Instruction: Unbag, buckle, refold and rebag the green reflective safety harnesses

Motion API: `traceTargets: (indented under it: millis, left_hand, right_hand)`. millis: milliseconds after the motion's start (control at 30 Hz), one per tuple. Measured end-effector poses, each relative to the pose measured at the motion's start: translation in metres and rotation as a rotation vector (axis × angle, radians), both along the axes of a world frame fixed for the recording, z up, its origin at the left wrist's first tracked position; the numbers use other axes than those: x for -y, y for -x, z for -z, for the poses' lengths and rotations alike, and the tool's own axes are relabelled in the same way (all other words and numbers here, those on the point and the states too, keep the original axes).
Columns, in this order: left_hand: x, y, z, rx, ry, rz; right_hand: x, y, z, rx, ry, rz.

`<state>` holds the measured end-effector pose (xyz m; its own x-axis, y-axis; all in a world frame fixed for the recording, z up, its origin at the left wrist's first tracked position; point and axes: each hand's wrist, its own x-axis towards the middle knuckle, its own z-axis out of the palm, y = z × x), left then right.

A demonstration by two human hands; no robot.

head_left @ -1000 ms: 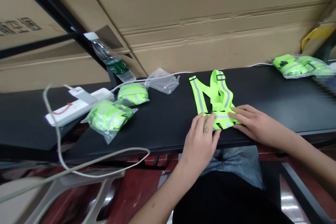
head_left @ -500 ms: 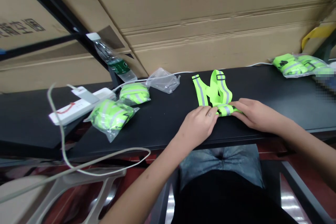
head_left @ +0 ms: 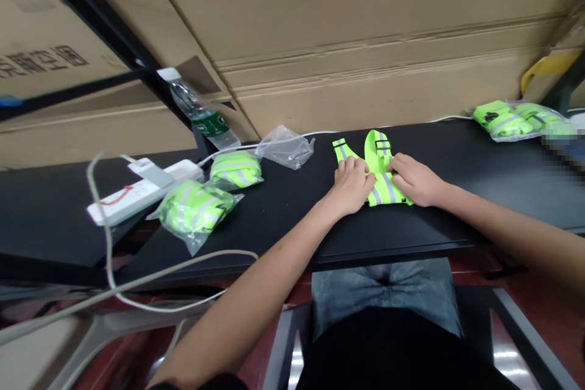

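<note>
A neon-green reflective vest [head_left: 382, 189] made of elastic straps lies on the black table, partly folded together. Grey stripes run along its straps, and black buckles show at the far ends. My left hand [head_left: 354, 186] is closed on the vest's left side, fingers curled over the strap. From the right, my right hand [head_left: 415, 180] grips the opposite edge, its fingertips bent onto the fabric. Both hands partly cover the straps, and the fabric beneath the fingers is hidden. The near part of the vest sits flat between the hands.
Left on the table [head_left: 292, 219] lie a bagged green bundle [head_left: 196, 207], another green bundle [head_left: 235, 169], a clear plastic bag [head_left: 286, 147] and a white power strip [head_left: 144, 192]. A water bottle [head_left: 201, 113] leans behind. More bagged bundles [head_left: 516, 120] lie far right. Cardboard [head_left: 365, 85] lines the back.
Both hands have moved away from the table's near edge, up the vest. The near folded part now lies flatter and wider between them, and the far straps reach less far out.
</note>
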<state>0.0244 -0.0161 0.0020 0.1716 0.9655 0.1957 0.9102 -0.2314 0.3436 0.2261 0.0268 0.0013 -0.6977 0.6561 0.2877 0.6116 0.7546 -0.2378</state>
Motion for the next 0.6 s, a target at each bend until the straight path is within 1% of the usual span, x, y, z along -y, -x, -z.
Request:
traceTargets:
  millis: [100,167,233,267,333,367,467,533,600]
  left_hand:
    - [0.005,-0.002,-0.002,-0.008,-0.08,-0.057]
    - [0.011,-0.005,-0.005,-0.085,-0.16,-0.07]
    - [0.02,-0.006,-0.009,-0.175,-0.208,-0.073]
    - [0.025,-0.007,-0.01,-0.205,-0.217,-0.074]
    - [0.036,-0.006,-0.011,-0.24,-0.215,-0.044]
    - [0.041,-0.005,-0.011,-0.253,-0.213,-0.016]
    - [0.055,0.0,-0.011,-0.305,-0.219,0.048]
    - [0.06,0.004,-0.011,-0.336,-0.219,0.068]
    - [0.061,0.008,-0.011,-0.349,-0.218,0.093]
  right_hand:
    - [0.007,0.001,0.002,-0.055,-0.143,0.131]
    - [0.014,0.004,0.001,-0.036,-0.223,0.227]
    - [0.022,0.007,0.0,0.028,-0.292,0.275]
    - [0.025,0.007,0.0,0.059,-0.317,0.275]
    - [0.031,0.005,-0.001,0.083,-0.327,0.234]
    - [0.034,0.002,-0.001,0.069,-0.307,0.188]
    - [0.04,-0.016,-0.003,-0.045,-0.166,-0.037]
    - [0.045,-0.031,-0.004,-0.113,-0.051,-0.172]
    - [0.048,-0.043,-0.003,-0.15,0.032,-0.212]
